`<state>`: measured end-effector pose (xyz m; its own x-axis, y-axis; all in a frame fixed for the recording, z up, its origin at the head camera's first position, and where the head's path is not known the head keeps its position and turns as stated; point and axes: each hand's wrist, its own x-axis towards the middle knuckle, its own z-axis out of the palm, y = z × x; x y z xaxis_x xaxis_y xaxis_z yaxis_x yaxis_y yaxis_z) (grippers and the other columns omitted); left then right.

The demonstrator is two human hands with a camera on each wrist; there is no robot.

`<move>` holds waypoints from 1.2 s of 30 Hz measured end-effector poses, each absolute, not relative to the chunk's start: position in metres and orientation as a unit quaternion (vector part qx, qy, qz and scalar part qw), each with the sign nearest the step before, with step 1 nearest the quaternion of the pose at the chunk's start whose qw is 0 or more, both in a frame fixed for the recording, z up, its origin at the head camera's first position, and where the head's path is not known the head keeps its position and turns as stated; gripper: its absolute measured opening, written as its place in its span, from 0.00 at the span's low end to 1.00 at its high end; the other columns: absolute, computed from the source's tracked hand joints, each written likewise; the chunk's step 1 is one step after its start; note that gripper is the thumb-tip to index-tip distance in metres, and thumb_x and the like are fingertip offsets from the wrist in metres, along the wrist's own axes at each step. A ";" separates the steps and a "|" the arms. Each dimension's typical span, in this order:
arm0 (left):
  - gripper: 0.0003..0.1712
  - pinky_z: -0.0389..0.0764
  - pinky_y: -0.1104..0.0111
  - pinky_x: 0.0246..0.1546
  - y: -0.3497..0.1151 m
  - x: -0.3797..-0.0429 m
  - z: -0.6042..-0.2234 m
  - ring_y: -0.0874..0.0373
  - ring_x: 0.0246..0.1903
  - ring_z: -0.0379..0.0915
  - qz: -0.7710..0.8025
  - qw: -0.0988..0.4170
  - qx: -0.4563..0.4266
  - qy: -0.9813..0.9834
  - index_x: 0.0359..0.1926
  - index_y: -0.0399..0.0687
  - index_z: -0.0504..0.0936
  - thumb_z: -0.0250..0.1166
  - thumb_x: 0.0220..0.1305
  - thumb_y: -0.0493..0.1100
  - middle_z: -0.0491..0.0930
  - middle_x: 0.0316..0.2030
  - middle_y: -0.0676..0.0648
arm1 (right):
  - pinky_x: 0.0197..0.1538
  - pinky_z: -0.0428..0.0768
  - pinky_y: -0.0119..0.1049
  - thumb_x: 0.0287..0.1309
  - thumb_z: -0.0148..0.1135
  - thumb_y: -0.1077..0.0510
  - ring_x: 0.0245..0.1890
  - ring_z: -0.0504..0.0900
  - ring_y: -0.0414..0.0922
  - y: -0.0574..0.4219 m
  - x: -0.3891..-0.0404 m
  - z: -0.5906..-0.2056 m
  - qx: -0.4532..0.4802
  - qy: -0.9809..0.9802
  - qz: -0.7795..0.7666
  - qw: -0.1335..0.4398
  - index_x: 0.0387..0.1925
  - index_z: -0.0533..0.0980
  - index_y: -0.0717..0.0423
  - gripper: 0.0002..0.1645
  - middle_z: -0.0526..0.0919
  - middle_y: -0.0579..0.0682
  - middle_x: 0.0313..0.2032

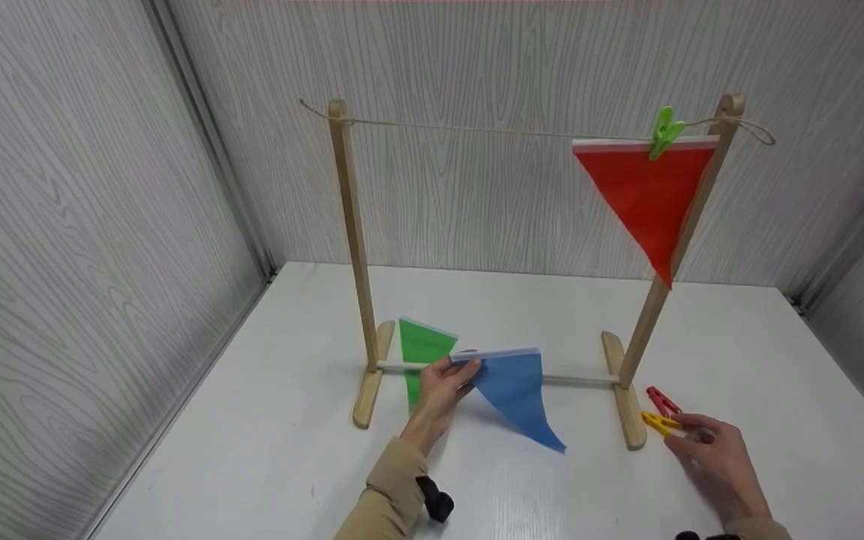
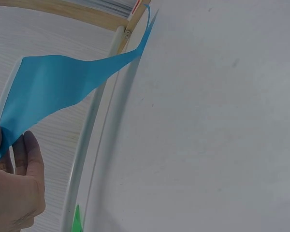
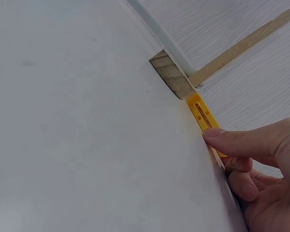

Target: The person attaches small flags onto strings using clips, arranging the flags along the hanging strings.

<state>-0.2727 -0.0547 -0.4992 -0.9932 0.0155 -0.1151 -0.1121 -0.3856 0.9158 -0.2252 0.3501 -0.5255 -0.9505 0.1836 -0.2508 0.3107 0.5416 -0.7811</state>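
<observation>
My left hand [image 1: 439, 394] pinches a blue triangular flag [image 1: 514, 386] by one end of its white top band, its point trailing down to the right. In the left wrist view the blue flag [image 2: 53, 84] stretches away from the thumb and fingers. On the right, my right hand [image 1: 717, 454] has thumb and fingers on a yellow clothespin [image 1: 659, 422] low over the table. The right wrist view shows the thumb pressed along the yellow clothespin [image 3: 202, 113], beside the wooden foot [image 3: 171, 75]. A red clothespin [image 1: 663, 401] lies just behind the yellow one.
A wooden stand with two posts [image 1: 353, 240] carries a string [image 1: 469, 129]. A red flag [image 1: 649, 187] hangs at its right end under a green clothespin [image 1: 664, 133]. A green flag [image 1: 424, 345] lies by the white crossbar [image 1: 582, 378]. Grey wood-grain panels [image 1: 477, 210] surround the white table [image 1: 252, 450].
</observation>
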 end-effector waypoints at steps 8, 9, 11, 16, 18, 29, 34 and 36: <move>0.22 0.84 0.61 0.57 -0.056 -0.272 -0.499 0.59 0.45 0.85 0.836 0.029 -0.027 0.548 0.57 0.28 0.78 0.68 0.65 0.35 0.88 0.46 0.42 | 0.45 0.76 0.22 0.66 0.66 0.55 0.55 0.75 0.53 0.349 -0.224 -0.526 0.127 0.869 -0.476 0.053 0.67 0.67 0.68 0.35 0.70 0.71 0.65; 0.21 0.84 0.62 0.56 -0.056 -0.273 -0.498 0.60 0.45 0.85 0.837 0.029 -0.027 0.546 0.57 0.28 0.78 0.68 0.65 0.35 0.88 0.45 0.43 | 0.45 0.76 0.21 0.67 0.65 0.55 0.54 0.76 0.51 0.349 -0.224 -0.527 0.122 0.868 -0.479 0.051 0.68 0.66 0.68 0.35 0.70 0.70 0.65; 0.21 0.84 0.62 0.56 -0.056 -0.273 -0.498 0.60 0.44 0.85 0.837 0.030 -0.029 0.546 0.57 0.28 0.79 0.68 0.65 0.35 0.88 0.45 0.44 | 0.44 0.78 0.21 0.68 0.64 0.53 0.51 0.77 0.47 0.350 -0.224 -0.526 0.115 0.862 -0.490 0.051 0.68 0.67 0.66 0.34 0.69 0.69 0.66; 0.21 0.83 0.61 0.58 -0.056 -0.272 -0.496 0.59 0.46 0.84 0.836 0.034 -0.027 0.547 0.57 0.30 0.79 0.68 0.66 0.36 0.87 0.48 0.42 | 0.40 0.79 0.26 0.70 0.61 0.48 0.44 0.75 0.39 0.350 -0.223 -0.524 0.124 0.839 -0.527 0.052 0.69 0.67 0.59 0.33 0.72 0.57 0.63; 0.21 0.83 0.61 0.58 -0.056 -0.271 -0.494 0.59 0.46 0.84 0.836 0.036 -0.023 0.547 0.57 0.30 0.78 0.68 0.66 0.36 0.87 0.48 0.42 | 0.39 0.78 0.28 0.71 0.60 0.47 0.42 0.74 0.37 0.349 -0.223 -0.523 0.126 0.835 -0.534 0.035 0.69 0.67 0.57 0.33 0.74 0.47 0.58; 0.21 0.83 0.61 0.58 -0.057 -0.269 -0.486 0.59 0.47 0.85 0.834 0.027 -0.014 0.551 0.58 0.30 0.79 0.67 0.66 0.36 0.86 0.51 0.39 | 0.41 0.79 0.21 0.68 0.59 0.41 0.36 0.75 0.35 0.335 -0.224 -0.507 0.116 0.706 -0.696 -0.055 0.68 0.70 0.46 0.31 0.74 0.34 0.47; 0.20 0.84 0.64 0.54 -0.058 -0.268 -0.481 0.60 0.45 0.85 0.836 0.021 -0.003 0.548 0.57 0.30 0.79 0.67 0.66 0.35 0.87 0.48 0.41 | 0.47 0.80 0.20 0.69 0.60 0.47 0.38 0.77 0.36 0.323 -0.223 -0.495 0.067 0.614 -0.784 -0.068 0.61 0.75 0.43 0.22 0.77 0.36 0.51; 0.20 0.85 0.66 0.53 -0.059 -0.268 -0.479 0.61 0.45 0.85 0.833 0.017 -0.003 0.553 0.57 0.30 0.80 0.68 0.66 0.36 0.88 0.48 0.41 | 0.48 0.81 0.21 0.70 0.60 0.52 0.40 0.78 0.37 0.318 -0.223 -0.490 0.041 0.567 -0.820 -0.069 0.59 0.77 0.45 0.18 0.80 0.37 0.50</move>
